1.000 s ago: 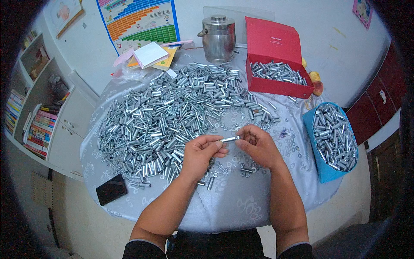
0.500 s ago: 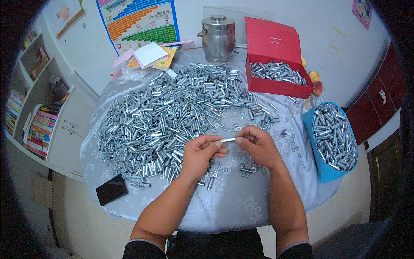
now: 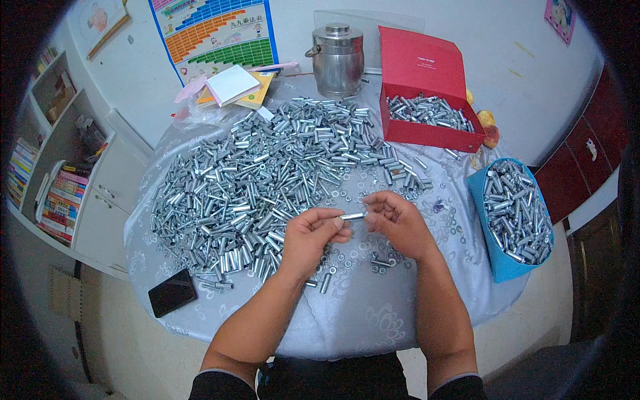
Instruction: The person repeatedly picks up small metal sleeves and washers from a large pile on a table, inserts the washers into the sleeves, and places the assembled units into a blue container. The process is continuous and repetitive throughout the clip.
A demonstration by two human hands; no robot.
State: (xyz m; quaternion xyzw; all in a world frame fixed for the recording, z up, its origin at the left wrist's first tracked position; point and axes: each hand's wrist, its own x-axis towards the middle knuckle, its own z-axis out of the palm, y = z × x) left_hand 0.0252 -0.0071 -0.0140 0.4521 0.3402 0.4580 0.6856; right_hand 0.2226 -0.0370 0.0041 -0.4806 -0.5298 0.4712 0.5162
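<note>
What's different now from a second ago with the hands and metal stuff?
The right hand has opened a little by the end of the tube. It's blurry, so I can't tell if it touches. The left hand still pinches the tube. The pile, red box, blue bin and phone stayed put.

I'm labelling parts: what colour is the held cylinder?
The cylinder is shiny silver, clearest in the head view.

On the bench (image 3: 300, 328), a heap of metal tubes (image 3: 267, 173) lies behind a phone (image 3: 172, 293), before a pot (image 3: 339, 65) and left of a bin (image 3: 510, 270).
</note>
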